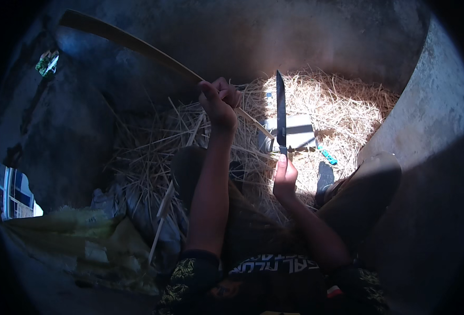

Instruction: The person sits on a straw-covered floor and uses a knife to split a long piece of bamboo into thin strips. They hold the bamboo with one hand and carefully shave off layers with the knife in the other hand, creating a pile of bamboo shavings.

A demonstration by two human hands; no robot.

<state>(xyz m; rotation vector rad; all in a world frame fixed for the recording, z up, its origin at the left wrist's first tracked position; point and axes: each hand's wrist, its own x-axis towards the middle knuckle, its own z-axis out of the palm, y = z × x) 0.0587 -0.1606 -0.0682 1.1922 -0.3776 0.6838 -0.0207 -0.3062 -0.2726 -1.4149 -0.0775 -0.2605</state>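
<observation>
Landmark: a pale grey, flat rectangular block (300, 137) lying in dry, yellowish loose straw (350, 100), partly sunlit. Left hand (220, 102) is raised to the left of the block and a little beyond it, fingers curled firmly round a long, thin, flat tan strip (111, 33), bamboo-like. Its broad end reaches well beyond the block, far to the left; a narrow pale length below the fist, seemingly the same piece, slants down to the block's left part. Right hand (285, 178), on the near side of the block, grips the handle of a long, black-bladed knife (281, 110), thumb laid along it. Blade crosses in front of the block, tip away from the body; the strip's lower end comes just beside the blade's base, contact cannot be told. Judgement on handling: the block looks a sensible rest for the strip's low end, as the long free end probably sways and twists the grip. Blade best set at a shallow angle, short even strokes, edge travelling away from the left fist. The dark-trousered right leg (368, 181) and black shoe (324, 176), right of the block and nearer, deserve a wide berth. Sun glare beside deep shade may hide the edge.
</observation>
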